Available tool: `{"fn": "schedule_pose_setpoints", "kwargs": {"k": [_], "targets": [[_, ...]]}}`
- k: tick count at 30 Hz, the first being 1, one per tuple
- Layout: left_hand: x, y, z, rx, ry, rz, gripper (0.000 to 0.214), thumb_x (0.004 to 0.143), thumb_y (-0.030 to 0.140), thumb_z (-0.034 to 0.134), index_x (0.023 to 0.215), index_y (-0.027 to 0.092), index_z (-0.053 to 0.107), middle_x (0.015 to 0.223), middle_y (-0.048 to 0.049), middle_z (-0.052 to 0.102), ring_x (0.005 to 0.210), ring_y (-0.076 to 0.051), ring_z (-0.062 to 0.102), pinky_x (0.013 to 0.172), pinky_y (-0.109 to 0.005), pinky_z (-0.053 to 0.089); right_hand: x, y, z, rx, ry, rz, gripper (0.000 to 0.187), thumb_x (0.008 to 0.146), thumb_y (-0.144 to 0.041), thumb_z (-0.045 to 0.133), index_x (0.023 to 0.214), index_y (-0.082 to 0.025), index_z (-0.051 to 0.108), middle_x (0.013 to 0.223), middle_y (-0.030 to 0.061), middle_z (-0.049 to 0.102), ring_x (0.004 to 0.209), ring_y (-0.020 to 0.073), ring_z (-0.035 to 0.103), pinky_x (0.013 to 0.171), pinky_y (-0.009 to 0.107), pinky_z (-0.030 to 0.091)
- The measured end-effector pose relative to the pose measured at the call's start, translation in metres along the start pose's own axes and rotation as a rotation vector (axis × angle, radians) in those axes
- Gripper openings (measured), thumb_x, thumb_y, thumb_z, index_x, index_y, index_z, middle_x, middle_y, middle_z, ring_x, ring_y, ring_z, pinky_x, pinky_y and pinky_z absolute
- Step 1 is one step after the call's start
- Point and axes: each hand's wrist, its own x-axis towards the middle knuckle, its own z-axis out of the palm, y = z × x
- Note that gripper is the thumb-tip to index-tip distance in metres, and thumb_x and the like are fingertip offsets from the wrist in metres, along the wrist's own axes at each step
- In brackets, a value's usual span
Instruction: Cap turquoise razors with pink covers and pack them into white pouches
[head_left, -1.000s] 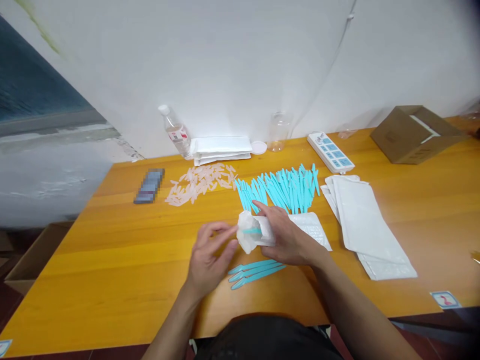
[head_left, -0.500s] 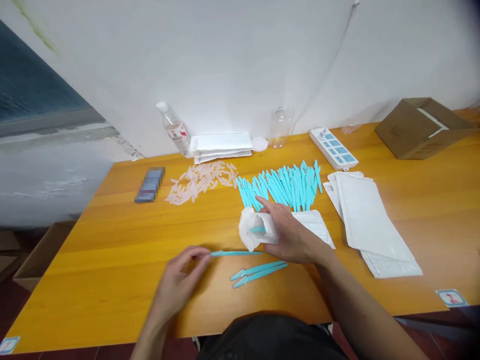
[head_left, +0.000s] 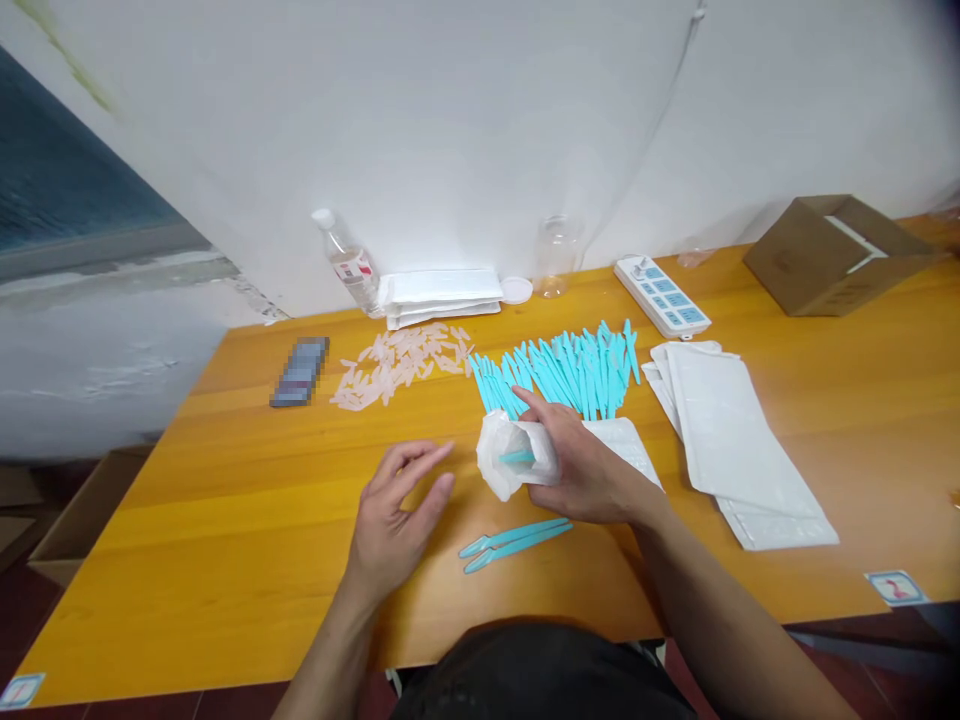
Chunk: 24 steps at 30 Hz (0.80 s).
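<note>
My right hand (head_left: 581, 470) is closed round a white pouch (head_left: 504, 462) and holds its mouth open toward the left. A teal plastic stick (head_left: 517, 457) shows inside the mouth. My left hand (head_left: 397, 510) hovers just left of the pouch with its fingers apart and nothing in them. Two loose teal sticks (head_left: 514, 537) lie on the wooden table (head_left: 225, 540) below the pouch, between my hands. A fanned pile of teal sticks (head_left: 566, 370) lies just beyond my right hand.
Pink caps (head_left: 397, 365) are scattered at back left beside a dark phone (head_left: 300, 370). White pouches (head_left: 739, 445) are stacked on the right, more (head_left: 439, 293) by the wall. A bottle (head_left: 346, 262), clear jar (head_left: 555, 262), power strip (head_left: 661, 295) and cardboard box (head_left: 832, 255) line the back.
My left hand picked one of three teal sticks off the table and brought it to the pouch. It is now empty beside the mouth. Two sticks are left on the table.
</note>
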Motion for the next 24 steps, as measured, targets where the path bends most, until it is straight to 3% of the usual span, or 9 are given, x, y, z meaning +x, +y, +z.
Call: {"fn": "schedule_pose_setpoints", "kwargs": {"k": [4,6,11,16,19,22,24], "targets": [[-0.045,-0.024,0.006,0.109,-0.294,-0.082,0.021,0.090,0.036,0.070,0.109,0.029,0.074,0.104,-0.0064,0.069,0.100,-0.023,0.064,0.087,-0.039,0.050,-0.001,0.005,0.001,-0.031,0.002,0.003,0.105,0.067,-0.016,0.065,0.159,-0.022,0.014,0.128,0.0134,0.056,0.122,0.0351,0.048,0.107,0.053,0.035],[-0.056,-0.029,0.012,0.160,-0.350,-0.089,0.016,0.092,0.035,0.067,0.105,0.028,0.075,0.102,-0.0065,0.069,0.099,-0.024,0.063,0.086,-0.039,0.048,-0.001,0.006,0.002,-0.039,0.001,0.002,0.105,0.067,-0.016,0.065,0.159,-0.022,0.015,0.129,0.0134,0.055,0.121,0.0349,0.049,0.107,0.053,0.035],[-0.056,-0.032,0.022,0.171,-0.307,-0.098,0.015,0.100,0.028,0.053,0.099,0.022,0.067,0.102,-0.0070,0.068,0.098,-0.022,0.062,0.087,-0.038,0.047,0.000,0.007,0.004,-0.046,-0.011,0.015,0.103,0.067,-0.017,0.066,0.158,-0.021,0.017,0.129,0.0136,0.055,0.122,0.0347,0.048,0.107,0.054,0.035],[-0.055,-0.030,0.024,0.238,-0.275,-0.049,0.024,0.098,0.030,0.058,0.120,0.024,0.062,0.117,-0.0094,0.066,0.108,-0.025,0.060,0.091,-0.041,0.047,0.000,0.011,0.006,-0.061,0.003,0.008,0.102,0.067,-0.018,0.066,0.158,-0.020,0.018,0.133,0.0157,0.054,0.124,0.0356,0.047,0.105,0.053,0.035],[-0.054,-0.030,0.024,0.237,-0.274,-0.070,0.016,0.099,0.029,0.055,0.108,0.023,0.066,0.109,-0.0087,0.068,0.102,-0.024,0.062,0.088,-0.040,0.048,0.000,0.012,0.005,-0.060,0.008,0.009,0.103,0.067,-0.018,0.065,0.159,-0.020,0.018,0.130,0.0150,0.056,0.123,0.0353,0.048,0.105,0.053,0.036],[-0.055,-0.036,0.011,0.144,-0.276,-0.180,0.016,0.100,0.030,0.052,0.097,0.021,0.064,0.093,-0.0061,0.069,0.086,-0.019,0.064,0.079,-0.033,0.052,0.000,0.011,0.004,-0.044,0.008,0.015,0.102,0.068,-0.018,0.065,0.159,-0.021,0.018,0.128,0.0139,0.057,0.121,0.0342,0.050,0.104,0.052,0.037],[-0.056,-0.042,-0.009,0.079,-0.197,-0.238,0.014,0.098,0.031,0.054,0.097,0.021,0.064,0.093,-0.0049,0.069,0.084,-0.018,0.065,0.077,-0.030,0.053,0.000,0.010,0.003,-0.034,0.008,0.019,0.103,0.068,-0.018,0.065,0.159,-0.021,0.018,0.125,0.0131,0.058,0.120,0.0335,0.051,0.104,0.051,0.038]]}}
